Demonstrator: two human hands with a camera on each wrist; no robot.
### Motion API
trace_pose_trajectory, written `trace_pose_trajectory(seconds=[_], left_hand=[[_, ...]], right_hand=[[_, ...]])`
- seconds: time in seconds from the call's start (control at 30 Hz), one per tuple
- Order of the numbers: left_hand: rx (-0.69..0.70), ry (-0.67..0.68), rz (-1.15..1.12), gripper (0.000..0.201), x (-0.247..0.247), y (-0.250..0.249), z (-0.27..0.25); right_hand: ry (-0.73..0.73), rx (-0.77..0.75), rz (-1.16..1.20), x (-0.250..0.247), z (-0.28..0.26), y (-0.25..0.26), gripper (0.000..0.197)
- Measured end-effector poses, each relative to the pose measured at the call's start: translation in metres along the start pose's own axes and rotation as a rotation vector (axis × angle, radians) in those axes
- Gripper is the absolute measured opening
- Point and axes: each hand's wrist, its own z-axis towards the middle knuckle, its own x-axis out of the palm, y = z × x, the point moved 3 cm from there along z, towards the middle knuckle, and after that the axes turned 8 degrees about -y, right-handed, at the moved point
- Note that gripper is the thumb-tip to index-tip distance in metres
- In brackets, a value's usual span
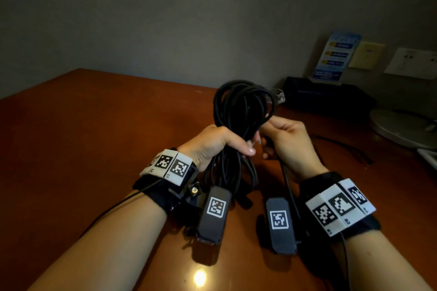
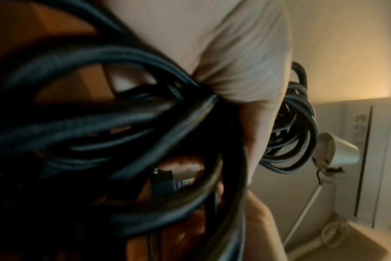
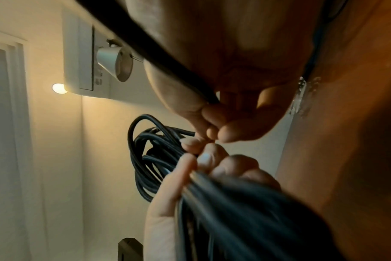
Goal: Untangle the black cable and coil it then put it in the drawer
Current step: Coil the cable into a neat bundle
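We held the coiled black cable above the brown counter, our left hand wrapped round the middle of the bundle, loops standing above the fingers and hanging below them. Our right hand, just beside it, pinched a single strand running down toward our right wrist. Beyond the fingers a blue leaflet leaned on the wall; we could not read its writing.
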Motion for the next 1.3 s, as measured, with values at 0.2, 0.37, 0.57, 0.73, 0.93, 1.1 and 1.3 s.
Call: trace_pose_trajectory(seconds=[0.2, 0.37, 0.57, 0.73, 0.93, 1.1, 1.3], left_hand=[[-0.098, 0.143, -0.143, 0.012, 0.006, 0.000, -0.003], [-0.181, 0.231, -0.088, 0.013, 0.019, 0.002, -0.006], [-0.089, 0.207, 0.044, 0.010, 0.025, -0.001, -0.006], [-0.098, 0.135, 0.003, 0.010, 0.010, 0.004, -0.005], [-0.132, 0.015, -0.151, 0.011, 0.016, 0.003, -0.004], [-0.215, -0.146, -0.152, 0.005, 0.013, 0.007, 0.002], [-0.340, 0.001, -0.162, 0.009, 0.015, 0.011, 0.000]], right_hand=[[0.022, -0.003, -0.026, 0.003, -0.001, 0.000, 0.037], [-0.111, -0.039, 0.053, -0.006, 0.006, -0.007, 0.026], [-0.119, -0.154, -0.013, -0.013, 0.005, -0.002, 0.029], [0.075, -0.086, -0.113, -0.002, 0.003, -0.001, 0.039], [0.272, -0.059, -0.363, 0.001, 0.004, 0.001, 0.046], [0.265, -0.032, -0.586, 0.000, 0.009, -0.004, 0.041], [0.240, -0.015, -0.788, -0.004, 0.008, -0.007, 0.035]])
